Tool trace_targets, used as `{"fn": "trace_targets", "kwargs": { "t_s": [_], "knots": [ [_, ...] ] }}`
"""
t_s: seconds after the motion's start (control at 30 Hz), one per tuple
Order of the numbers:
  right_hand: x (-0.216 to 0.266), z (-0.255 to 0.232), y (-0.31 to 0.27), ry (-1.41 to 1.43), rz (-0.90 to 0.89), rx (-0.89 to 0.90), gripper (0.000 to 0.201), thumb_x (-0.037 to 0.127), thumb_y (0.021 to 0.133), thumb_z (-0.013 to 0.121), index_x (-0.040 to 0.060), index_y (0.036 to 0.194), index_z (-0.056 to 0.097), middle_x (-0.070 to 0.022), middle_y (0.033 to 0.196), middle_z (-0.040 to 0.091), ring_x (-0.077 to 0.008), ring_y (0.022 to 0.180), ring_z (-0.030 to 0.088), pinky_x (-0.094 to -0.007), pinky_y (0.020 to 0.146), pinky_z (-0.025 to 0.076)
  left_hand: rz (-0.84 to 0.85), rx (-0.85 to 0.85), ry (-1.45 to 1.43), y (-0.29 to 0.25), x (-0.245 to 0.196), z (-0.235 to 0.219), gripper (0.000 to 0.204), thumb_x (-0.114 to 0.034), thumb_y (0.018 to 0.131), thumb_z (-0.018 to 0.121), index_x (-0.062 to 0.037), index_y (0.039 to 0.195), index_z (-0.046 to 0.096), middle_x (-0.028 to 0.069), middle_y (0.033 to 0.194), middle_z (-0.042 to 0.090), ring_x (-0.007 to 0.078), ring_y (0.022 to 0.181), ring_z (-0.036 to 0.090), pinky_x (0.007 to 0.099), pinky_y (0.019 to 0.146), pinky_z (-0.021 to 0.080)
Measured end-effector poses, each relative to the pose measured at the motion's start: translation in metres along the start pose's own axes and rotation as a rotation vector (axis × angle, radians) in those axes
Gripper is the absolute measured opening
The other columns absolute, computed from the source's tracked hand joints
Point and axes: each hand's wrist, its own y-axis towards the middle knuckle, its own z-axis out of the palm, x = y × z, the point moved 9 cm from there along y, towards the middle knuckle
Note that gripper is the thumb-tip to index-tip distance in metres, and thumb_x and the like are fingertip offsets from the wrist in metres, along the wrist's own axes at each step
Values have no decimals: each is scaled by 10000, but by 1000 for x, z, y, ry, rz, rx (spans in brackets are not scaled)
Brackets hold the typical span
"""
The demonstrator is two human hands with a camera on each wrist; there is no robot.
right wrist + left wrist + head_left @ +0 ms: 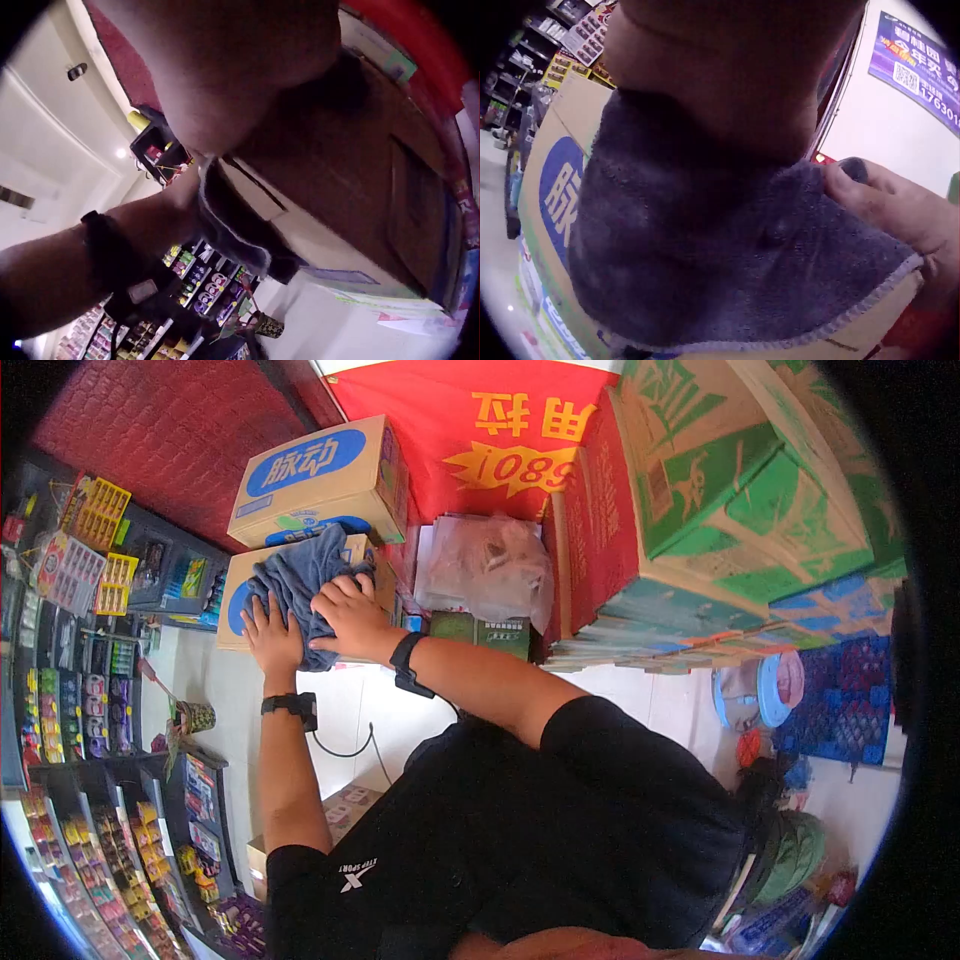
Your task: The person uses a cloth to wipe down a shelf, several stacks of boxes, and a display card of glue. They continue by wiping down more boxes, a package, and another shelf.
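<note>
A dark grey-blue cloth (pixel 298 575) lies bunched over a cardboard box (pixel 232 622) with a blue oval label. My left hand (pixel 272 638) rests on the cloth's near left part, fingers straight and spread. Beside it, my right hand (pixel 355 622) holds the cloth with bent fingers. In the left wrist view the cloth (pixel 705 255) hangs over the box edge, its pale stitched hem showing, and the right hand (pixel 907 210) pinches its upper side near the thumb. In the right wrist view, a cloth fold (pixel 236 229) droops over the box side.
Another labelled carton (pixel 310 475) stands just behind. To the right are a plastic bag (pixel 490 565) on stacked papers and tall green-and-brown cartons (pixel 740 510). Shelves of small goods (pixel 90 690) line the left, with a potted plant (pixel 195 717) near them.
</note>
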Motion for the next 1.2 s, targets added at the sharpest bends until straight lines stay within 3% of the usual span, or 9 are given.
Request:
{"fn": "trace_targets", "kwargs": {
  "t_s": [0.13,0.37,0.4,0.6,0.67,0.8,0.93,0.97,1.2],
  "knots": [
    [-10,-7,-7,153,-16,-169,355,403,746,889,164,881,663,-8,896,628,-275,977,588,-474,972,378,13,84,-30,34,22,18,740,-602,1013,528,-282,1667,398,160,1746,294,488,1602,207,592,1290,216],
    [-5,-4,1,99,31,-79,376,372,730,916,149,905,669,-23,932,654,-281,1007,592,-468,965,391,10,204,-107,85,49,39,756,-661,997,514,-351,1671,373,152,1773,225,460,1625,141,567,1311,148],
    [-3,-5,4,83,20,-70,387,371,732,918,137,926,679,-40,943,668,-297,1009,601,-455,963,398,71,181,-88,99,60,66,777,-678,983,524,-360,1673,365,150,1775,223,463,1626,131,565,1312,138],
    [0,8,17,-34,86,-43,405,344,747,914,112,1006,705,-98,988,697,-358,995,621,-460,928,439,93,291,-201,142,63,52,845,-737,942,546,-355,1674,366,135,1796,154,462,1636,75,576,1313,108],
    [11,14,18,-86,169,-7,415,311,762,904,99,1059,707,-131,1022,699,-380,1038,629,-481,964,455,123,386,-240,129,62,37,862,-762,934,546,-361,1674,364,133,1802,124,483,1633,50,583,1312,93],
    [45,32,34,-219,228,-1,399,208,764,889,76,1092,703,-148,1049,693,-397,1067,631,-494,990,478,112,365,-319,119,68,34,832,-759,953,526,-346,1663,394,154,1783,192,522,1613,99,639,1289,128],
    [59,74,25,-146,185,-82,383,173,755,874,73,1085,707,-143,1032,693,-401,1034,637,-479,943,498,313,-134,-306,58,75,10,722,-617,990,573,-224,1593,517,203,1712,335,554,1559,237,743,1213,213],
    [71,77,22,-180,204,-63,368,156,750,864,70,1073,708,-142,1027,696,-398,1021,642,-476,919,505,342,-165,-373,40,81,6,722,-568,971,626,-183,1576,538,219,1704,338,549,1557,245,739,1215,211],
    [99,73,18,-155,288,56,356,124,716,871,59,1028,712,-130,1028,710,-375,996,658,-440,862,513,417,-71,-488,-17,116,-34,638,-404,1015,610,-87,1564,531,236,1689,349,543,1545,276,697,1218,257]
  ]
}}
